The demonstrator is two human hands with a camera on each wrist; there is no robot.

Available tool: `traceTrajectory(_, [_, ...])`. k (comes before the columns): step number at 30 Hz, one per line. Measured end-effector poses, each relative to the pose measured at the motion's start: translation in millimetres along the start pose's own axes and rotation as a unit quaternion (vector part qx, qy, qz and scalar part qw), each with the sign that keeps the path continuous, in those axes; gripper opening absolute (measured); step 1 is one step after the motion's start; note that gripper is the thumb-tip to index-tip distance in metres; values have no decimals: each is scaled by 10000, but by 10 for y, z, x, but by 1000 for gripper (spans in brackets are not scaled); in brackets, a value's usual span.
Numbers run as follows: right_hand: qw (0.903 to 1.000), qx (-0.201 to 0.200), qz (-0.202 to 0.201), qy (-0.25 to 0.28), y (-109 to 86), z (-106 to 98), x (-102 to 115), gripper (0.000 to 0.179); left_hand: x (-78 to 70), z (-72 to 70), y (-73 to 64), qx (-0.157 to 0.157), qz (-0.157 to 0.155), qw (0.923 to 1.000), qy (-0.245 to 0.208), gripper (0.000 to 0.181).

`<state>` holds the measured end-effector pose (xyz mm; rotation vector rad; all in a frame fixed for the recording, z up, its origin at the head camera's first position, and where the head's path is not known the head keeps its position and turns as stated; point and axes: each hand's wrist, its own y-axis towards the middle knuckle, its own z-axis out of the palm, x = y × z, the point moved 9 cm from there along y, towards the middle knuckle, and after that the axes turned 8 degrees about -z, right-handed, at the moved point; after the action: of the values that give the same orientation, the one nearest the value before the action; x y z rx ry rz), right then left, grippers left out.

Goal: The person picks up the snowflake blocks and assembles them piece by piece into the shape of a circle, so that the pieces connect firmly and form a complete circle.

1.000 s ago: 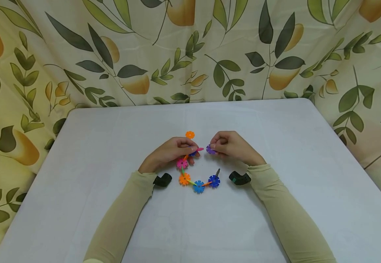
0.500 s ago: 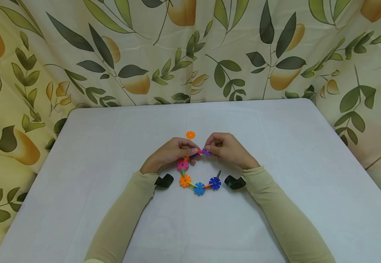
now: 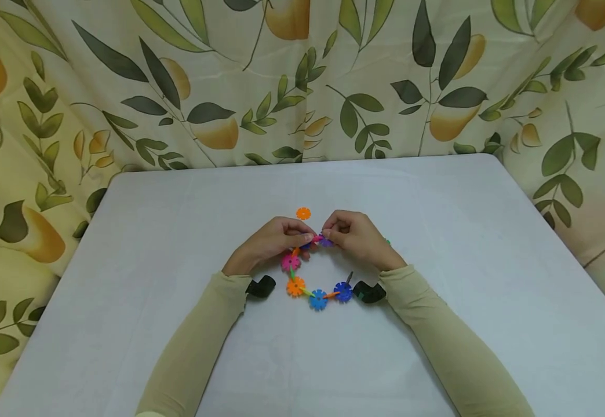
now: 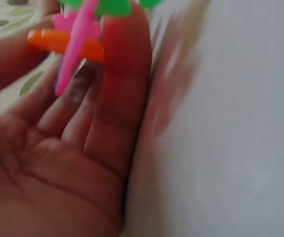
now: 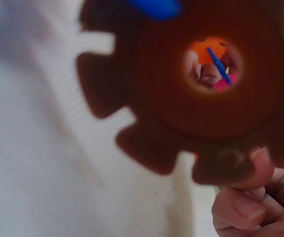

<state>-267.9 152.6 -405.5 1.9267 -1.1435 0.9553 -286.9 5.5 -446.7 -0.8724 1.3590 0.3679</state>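
Observation:
A curved chain of notched plastic snowflake discs lies on the table, with a pink disc, an orange disc, a light blue disc and a dark blue disc. My left hand pinches the far end of this chain, at a blue disc partly hidden by the thumb. From the right, my right hand pinches a purple disc at the bright pink end disc. A large brown disc fills much of the right wrist view.
A loose orange disc lies beyond the hands on the white table. Behind my right wrist a bit of green shows. Black wrist cameras hang near the chain, the right camera close beside the dark blue disc.
My right hand has moved left with the purple disc, bringing it against the pink end disc. The left hand has barely moved; the chain has shifted slightly.

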Motion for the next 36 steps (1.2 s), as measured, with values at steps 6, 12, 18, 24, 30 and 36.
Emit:
traceTrajectory(6, [9997, 142, 11, -200, 53, -16, 7, 12, 39, -75, -94, 464, -180, 9988, -14, 27])
traceTrajectory(12, [9991, 108, -25, -399, 171, -99, -17, 17, 51, -188, -127, 324, -269, 9985, 341, 32])
traceTrajectory(18, [9968, 273, -217, -720, 404, -84, -12, 18, 75, -235, -126, 122, -315, 9977, 584, 31])
traceTrajectory(24, [9939, 592, -346, -858, 632, -6, -4, 20, 97, -188, -110, 372, -298, 9985, 279, 23])
traceTrajectory(30, [9908, 919, -221, -965, 830, 94, -85, 21, 108, -150, -121, 634, -359, 9972, -150, 20])
traceTrajectory(36, [9854, 1304, -5, -1097, 965, 206, -176, 22, 102, -122, -123, 798, -279, 9960, -303, 19])
